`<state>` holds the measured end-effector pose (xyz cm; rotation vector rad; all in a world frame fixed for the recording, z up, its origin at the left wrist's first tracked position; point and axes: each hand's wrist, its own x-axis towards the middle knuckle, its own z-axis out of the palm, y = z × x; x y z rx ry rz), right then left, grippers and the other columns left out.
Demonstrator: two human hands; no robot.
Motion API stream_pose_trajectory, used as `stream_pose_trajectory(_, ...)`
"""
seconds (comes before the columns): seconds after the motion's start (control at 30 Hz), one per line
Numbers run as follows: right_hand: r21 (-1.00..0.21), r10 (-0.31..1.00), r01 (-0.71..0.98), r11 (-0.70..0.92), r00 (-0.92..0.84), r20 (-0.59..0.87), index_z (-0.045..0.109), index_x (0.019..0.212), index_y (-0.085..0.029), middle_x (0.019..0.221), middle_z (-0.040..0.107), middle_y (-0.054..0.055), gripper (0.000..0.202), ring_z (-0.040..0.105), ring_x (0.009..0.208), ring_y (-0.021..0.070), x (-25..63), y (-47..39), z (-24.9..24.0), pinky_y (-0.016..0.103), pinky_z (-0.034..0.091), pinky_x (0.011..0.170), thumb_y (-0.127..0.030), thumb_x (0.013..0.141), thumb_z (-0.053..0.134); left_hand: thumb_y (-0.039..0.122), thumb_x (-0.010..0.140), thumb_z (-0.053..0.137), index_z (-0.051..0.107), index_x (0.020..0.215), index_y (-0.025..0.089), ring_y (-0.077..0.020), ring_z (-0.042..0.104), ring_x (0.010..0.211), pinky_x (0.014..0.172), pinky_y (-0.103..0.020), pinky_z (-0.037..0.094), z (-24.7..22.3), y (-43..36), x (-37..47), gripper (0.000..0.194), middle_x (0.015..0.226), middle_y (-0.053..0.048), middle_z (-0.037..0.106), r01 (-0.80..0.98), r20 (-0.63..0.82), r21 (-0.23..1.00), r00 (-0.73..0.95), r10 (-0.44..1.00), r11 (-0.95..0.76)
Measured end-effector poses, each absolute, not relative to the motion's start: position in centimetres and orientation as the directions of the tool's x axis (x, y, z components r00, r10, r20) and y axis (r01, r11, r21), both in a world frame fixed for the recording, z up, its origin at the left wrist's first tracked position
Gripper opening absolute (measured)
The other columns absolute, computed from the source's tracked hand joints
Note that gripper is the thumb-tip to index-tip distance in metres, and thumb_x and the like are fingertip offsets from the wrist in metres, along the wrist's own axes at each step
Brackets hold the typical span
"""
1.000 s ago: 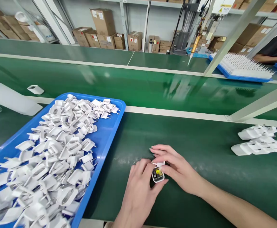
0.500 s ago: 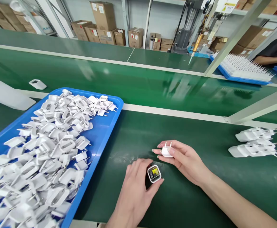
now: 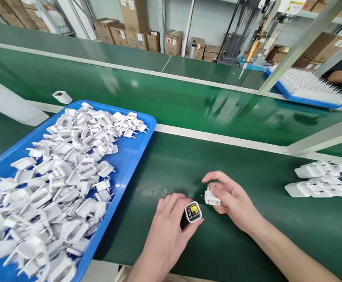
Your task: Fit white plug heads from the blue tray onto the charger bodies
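Observation:
Between the thumb and fingers of my left hand [image 3: 169,231] is a white charger housing [image 3: 193,212], its open end facing up. A yellow part and dark components show inside it. Just to the right, my right hand [image 3: 232,199] pinches a white plug cap [image 3: 212,197] by thumb and fingers, with the index finger raised off it. The fingers partly cover the cap's pins. Housing and cap are close together but apart. On my left lies a blue tray [image 3: 135,166] heaped with white plug caps [image 3: 85,170].
Several white chargers with pins [image 3: 320,178] lie grouped at the right of the green bench [image 3: 165,168]. A single white housing [image 3: 62,97] stands behind the tray. A post [image 3: 300,43], a dispensing machine [image 3: 249,55] and a tray of pinned parts [image 3: 308,88] are beyond; a person's arm shows far right.
My right hand has turned the plug cap over, so its pins no longer point up, and lifted its index finger. My left hand keeps the housing. The camera view has shifted slightly.

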<state>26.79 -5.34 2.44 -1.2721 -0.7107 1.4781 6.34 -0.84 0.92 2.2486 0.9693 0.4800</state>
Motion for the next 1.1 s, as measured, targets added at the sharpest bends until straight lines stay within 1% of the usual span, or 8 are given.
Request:
stream_pose_trajectory(0.13, -0.944, 0.944, 0.031, -0.328, 0.035, -0.327, 0.067, 0.094, -0.020, 0.060, 0.047, -0.006, 0.033, 0.036, 0.045, 0.0068, 26.8, -5.8, 3.1, 0.022, 0.026, 0.045, -0.052, 0.099, 0.061, 0.020, 0.089, 0.077, 0.061, 0.106, 0.024, -0.0233, 0.058, 0.094, 0.085, -0.039, 0.048, 0.8, -1.0, 6.2, 0.024, 0.110, -0.002, 0.065, 0.499, 0.077, 0.696, 0.664, 0.744, -0.517)
stream_pose_trajectory(0.27, -0.899, 0.933, 0.269, -0.346, -0.008, -0.361, 0.065, 0.106, -0.024, 0.067, 0.062, -0.004, 0.016, 0.060, 0.056, 0.0122, 26.8, -6.5, 4.1, 0.021, 0.043, 0.049, -0.037, 0.098, 0.066, 0.021, 0.090, 0.076, 0.062, 0.104, 0.022, -0.0233, 0.057, 0.092, 0.082, -0.037, 0.047, 0.8, -1.0, 6.2, 0.020, 0.109, -0.003, 0.065, 0.501, 0.043, 0.713, 0.667, 0.743, -0.491)
stream_pose_trajectory(0.33, -0.885, 0.932, 0.353, -0.305, -0.081, -0.353, 0.064, 0.112, -0.027, 0.077, 0.067, -0.003, 0.013, 0.064, 0.064, 0.0131, 26.8, -6.9, 4.2, 0.021, 0.049, 0.054, -0.031, 0.099, 0.064, 0.026, 0.093, 0.074, 0.062, 0.103, 0.022, -0.0235, 0.056, 0.092, 0.080, -0.037, 0.046, 0.9, -1.0, 6.3, 0.016, 0.108, -0.003, 0.064, 0.503, 0.029, 0.717, 0.671, 0.741, -0.483)
stream_pose_trajectory(0.43, -0.801, 0.989, 0.599, 0.007, -0.121, -0.082, 0.064, 0.109, -0.027, 0.081, 0.064, -0.002, 0.010, 0.059, 0.062, 0.0116, 26.5, -7.0, 3.4, 0.023, 0.046, 0.056, -0.034, 0.104, 0.060, 0.030, 0.097, 0.069, 0.062, 0.104, 0.022, -0.0234, 0.056, 0.091, 0.079, -0.037, 0.046, 0.9, -1.1, 6.3, 0.013, 0.107, -0.004, 0.064, 0.496, 0.037, 0.720, 0.670, 0.741, -0.485)
stream_pose_trajectory(0.53, -0.547, 0.936, 0.768, 0.333, -0.196, 0.293, 0.064, 0.096, -0.023, 0.074, 0.056, -0.002, 0.025, 0.049, 0.056, 0.0115, 25.8, -6.7, 2.3, 0.026, 0.039, 0.052, -0.046, 0.104, 0.058, 0.027, 0.097, 0.068, 0.062, 0.105, 0.021, -0.0233, 0.057, 0.092, 0.080, -0.038, 0.045, 0.9, -1.1, 6.3, 0.012, 0.108, -0.004, 0.064, 0.483, 0.057, 0.721, 0.674, 0.736, -0.498)
stream_pose_trajectory(0.63, -0.471, 0.894, 0.777, 0.417, -0.258, 0.365, 0.061, 0.095, -0.021, 0.076, 0.058, -0.001, 0.026, 0.053, 0.059, 0.0123, 25.3, -6.5, 1.9, 0.027, 0.041, 0.055, -0.042, 0.108, 0.051, 0.024, 0.098, 0.066, 0.061, 0.103, 0.021, -0.0226, 0.057, 0.091, 0.079, -0.037, 0.044, 0.8, -1.2, 6.3, 0.008, 0.106, -0.003, 0.063, 0.470, 0.054, 0.725, 0.690, 0.722, -0.504)
stream_pose_trajectory(0.8, -0.518, 0.912, 0.753, 0.405, -0.289, 0.292, 0.062, 0.109, -0.022, 0.090, 0.066, 0.002, 0.014, 0.062, 0.073, 0.0129, 25.7, -6.8, 2.8, 0.026, 0.047, 0.065, -0.026, 0.109, 0.049, 0.028, 0.098, 0.067, 0.062, 0.104, 0.021, -0.0221, 0.056, 0.090, 0.078, -0.037, 0.043, 0.7, -1.2, 6.4, 0.010, 0.106, -0.003, 0.062, 0.466, 0.067, 0.725, 0.685, 0.725, -0.507)
stream_pose_trajectory(1.1, -0.569, 0.875, 0.674, 0.471, -0.274, 0.399, 0.062, 0.108, -0.019, 0.089, 0.068, 0.004, 0.006, 0.061, 0.073, 0.0146, 25.7, -6.5, 1.7, 0.028, 0.049, 0.067, -0.018, 0.105, 0.058, 0.027, 0.099, 0.066, 0.061, 0.105, 0.021, -0.0215, 0.055, 0.091, 0.080, -0.038, 0.042, 0.5, -1.3, 6.4, 0.010, 0.105, -0.002, 0.062, 0.446, 0.061, 0.753, 0.685, 0.726, -0.484)
